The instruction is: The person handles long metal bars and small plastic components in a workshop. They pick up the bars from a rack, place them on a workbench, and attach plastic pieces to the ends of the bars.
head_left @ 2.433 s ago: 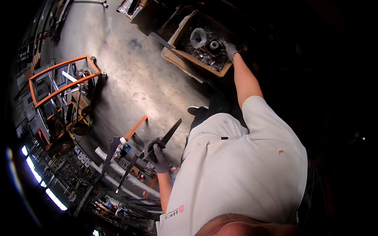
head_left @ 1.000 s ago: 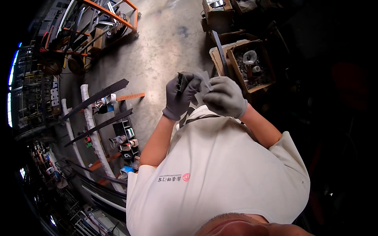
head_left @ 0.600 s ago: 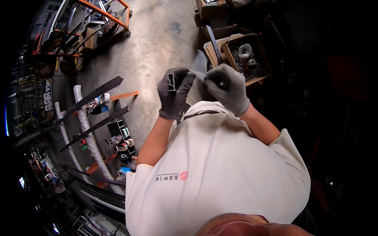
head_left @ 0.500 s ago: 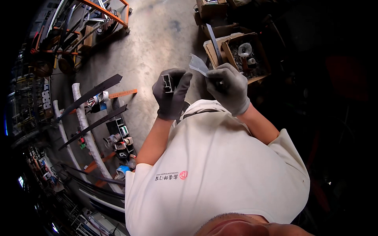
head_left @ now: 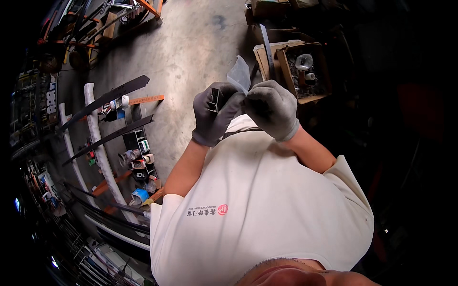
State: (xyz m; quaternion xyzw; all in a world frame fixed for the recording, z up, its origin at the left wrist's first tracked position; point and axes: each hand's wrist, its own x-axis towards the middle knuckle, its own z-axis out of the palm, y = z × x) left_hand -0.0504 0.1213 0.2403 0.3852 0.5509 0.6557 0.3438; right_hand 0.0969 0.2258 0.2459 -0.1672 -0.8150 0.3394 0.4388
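My left hand (head_left: pixel 215 114), in a grey glove, is closed around a dark metal profile (head_left: pixel 214 100). The hollow, ribbed end of that piece shows between fingers and thumb; its length is hidden. Close beside it, my right hand (head_left: pixel 273 108), also gloved and blackened across the fingers, pinches the lower tip of a translucent plastic film (head_left: pixel 239 74). The film stands up above both hands, and the left thumb lies right by the pinch. Beyond the right hand a long narrow strip (head_left: pixel 267 52) points away; whether the hand touches it cannot be told.
An open cardboard box (head_left: pixel 326 88) with loose small parts stands at the far right. On the left, dark mitred bars (head_left: pixel 114 97) lie across white-wrapped rails (head_left: pixel 98 138). Beside them is a tool tray (head_left: pixel 138 162). An orange-framed rack (head_left: pixel 151 8) holds lengths of material at the far left.
My hands have come together, the left moving right towards the right one. The film now stands more upright between them. The surroundings have shifted slightly in view.
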